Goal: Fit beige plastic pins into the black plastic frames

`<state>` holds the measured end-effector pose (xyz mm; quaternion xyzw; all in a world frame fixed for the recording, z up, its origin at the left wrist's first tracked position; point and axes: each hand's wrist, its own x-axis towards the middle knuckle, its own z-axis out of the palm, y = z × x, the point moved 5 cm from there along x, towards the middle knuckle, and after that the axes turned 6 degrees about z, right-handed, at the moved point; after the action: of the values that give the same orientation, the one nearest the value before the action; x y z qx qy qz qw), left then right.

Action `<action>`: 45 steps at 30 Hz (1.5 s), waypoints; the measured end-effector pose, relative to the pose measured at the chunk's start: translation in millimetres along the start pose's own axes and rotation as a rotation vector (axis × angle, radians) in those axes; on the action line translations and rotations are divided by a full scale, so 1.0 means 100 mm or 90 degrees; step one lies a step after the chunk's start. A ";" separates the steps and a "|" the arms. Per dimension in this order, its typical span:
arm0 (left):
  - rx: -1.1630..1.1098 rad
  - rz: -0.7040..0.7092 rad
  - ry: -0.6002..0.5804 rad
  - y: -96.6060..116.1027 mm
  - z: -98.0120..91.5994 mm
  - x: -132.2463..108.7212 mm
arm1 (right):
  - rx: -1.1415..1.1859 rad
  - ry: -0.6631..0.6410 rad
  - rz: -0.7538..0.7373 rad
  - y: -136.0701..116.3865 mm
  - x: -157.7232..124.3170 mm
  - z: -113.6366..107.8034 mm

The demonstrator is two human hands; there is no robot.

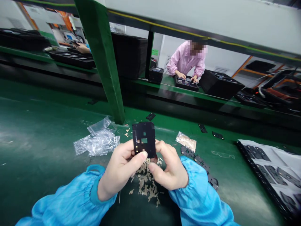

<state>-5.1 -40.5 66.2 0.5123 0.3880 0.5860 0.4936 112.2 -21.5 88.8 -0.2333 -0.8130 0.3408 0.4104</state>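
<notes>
the left hand grips the black plate, thumb on its near face, above tan scraps. the right hand has fingers curled at the plate's right edge; whether they grip, i cannot tell. clear bags lie left, a tray right.

Between your left hand and right hand is a plate; toward the tabletop near edge lie scraps, with plastic bags left, a packet right, a tray toward the right edge, a post near the far edge.
</notes>
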 end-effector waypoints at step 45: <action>0.266 0.218 -0.028 0.17 0.05 0.05 | -0.011 0.037 0.081 0.07 -0.02 0.01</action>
<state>-3.0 -39.0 84.8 0.6740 0.3974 0.5566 0.2793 113.4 -18.7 82.0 -0.2976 -0.7874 0.3522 0.4092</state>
